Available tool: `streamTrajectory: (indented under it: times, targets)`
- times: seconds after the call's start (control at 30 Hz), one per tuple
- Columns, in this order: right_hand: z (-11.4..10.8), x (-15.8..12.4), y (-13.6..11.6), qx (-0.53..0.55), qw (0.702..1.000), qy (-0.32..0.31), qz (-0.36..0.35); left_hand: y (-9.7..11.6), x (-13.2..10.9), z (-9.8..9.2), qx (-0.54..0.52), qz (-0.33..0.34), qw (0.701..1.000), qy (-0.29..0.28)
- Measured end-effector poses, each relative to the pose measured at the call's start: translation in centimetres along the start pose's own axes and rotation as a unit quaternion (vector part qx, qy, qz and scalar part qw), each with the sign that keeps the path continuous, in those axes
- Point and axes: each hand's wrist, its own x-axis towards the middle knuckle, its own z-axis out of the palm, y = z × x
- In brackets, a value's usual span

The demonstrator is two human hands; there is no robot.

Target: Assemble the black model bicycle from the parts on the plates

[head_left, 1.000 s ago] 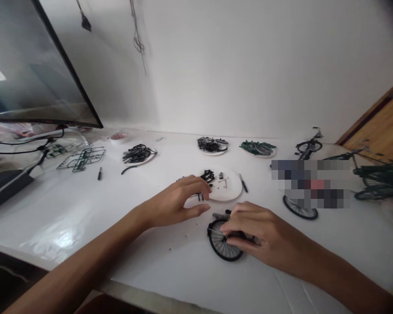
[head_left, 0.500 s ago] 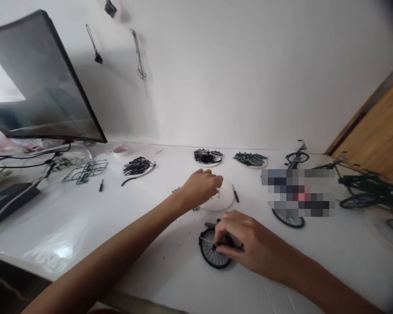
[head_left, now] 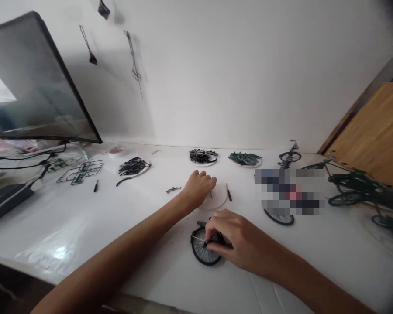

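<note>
My right hand (head_left: 231,235) pinches the hub area of a small model bicycle wheel (head_left: 205,260) with thumb and fingers. The wheel has a black tyre and thin spokes, and lies at the front middle of the white table. Part of it and the dark pieces attached to it are hidden by the hand. Beyond, my left hand (head_left: 199,186) reaches over a white plate (head_left: 221,200) with its fingers bent together at the plate's small parts. What lies between those fingertips is too small to make out. A screwdriver (head_left: 229,192) rests beside the plate's right edge.
Plates of black parts (head_left: 134,165), more black parts (head_left: 201,155) and green parts (head_left: 244,158) stand along the back. A small grey part (head_left: 173,189) lies left of my arm. Model bicycles (head_left: 356,183) stand at right; a monitor (head_left: 46,83) rises at left.
The whole view has shifted slightly, so things sit further left. My left hand remains over the plate, its fingers a little lower. My right hand keeps its pinch on the wheel.
</note>
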Motion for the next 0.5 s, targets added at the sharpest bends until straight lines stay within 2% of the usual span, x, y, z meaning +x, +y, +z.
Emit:
streamTrajectory:
  times: [0.37, 0.5]
  targets:
    - [0.0, -0.2, 0.2, 0.013, 1.0, -0.009, 0.012, -1.9, -1.0, 1.0, -0.003, -0.025, 0.999, -0.028]
    - [0.0, -0.1, 0.3, 0.013, 1.0, -0.008, 0.004, -2.1, -1.0, 1.0, -0.023, -0.039, 0.999, -0.016]
